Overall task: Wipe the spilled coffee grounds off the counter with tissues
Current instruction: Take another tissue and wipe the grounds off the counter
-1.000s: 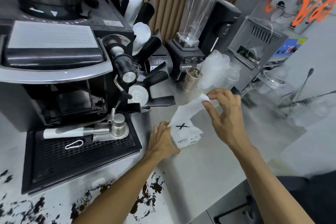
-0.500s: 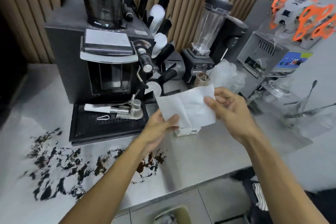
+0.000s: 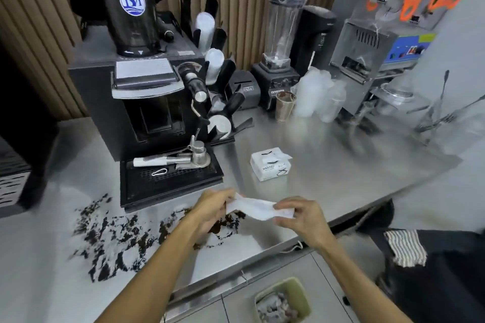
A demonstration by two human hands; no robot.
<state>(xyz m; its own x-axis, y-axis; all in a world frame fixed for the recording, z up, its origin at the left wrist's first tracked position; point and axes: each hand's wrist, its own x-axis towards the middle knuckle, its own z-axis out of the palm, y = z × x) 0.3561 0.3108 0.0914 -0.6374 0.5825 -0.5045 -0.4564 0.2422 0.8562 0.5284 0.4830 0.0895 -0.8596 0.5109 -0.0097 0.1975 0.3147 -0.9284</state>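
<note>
Dark coffee grounds (image 3: 112, 233) lie scattered across the steel counter (image 3: 328, 178) in front of the coffee machine, from the left to just under my hands. A white tissue (image 3: 256, 208) is stretched between both hands a little above the counter's front edge. My left hand (image 3: 212, 211) grips its left end, right over the rightmost grounds. My right hand (image 3: 299, 217) pinches its right end. The white tissue pack (image 3: 271, 166) sits on the counter behind my hands, apart from them.
A black coffee machine (image 3: 147, 102) with its drip tray (image 3: 170, 181) stands behind the spill. A blender (image 3: 282, 42), a metal cup (image 3: 285, 106), plastic cups and a sealing machine (image 3: 380, 47) fill the back right. A green bin (image 3: 283, 301) stands on the floor below.
Both hands pulled the tissue free of the pack and brought it down toward the front edge, folded narrower. The view drew back, showing the whole spill.
</note>
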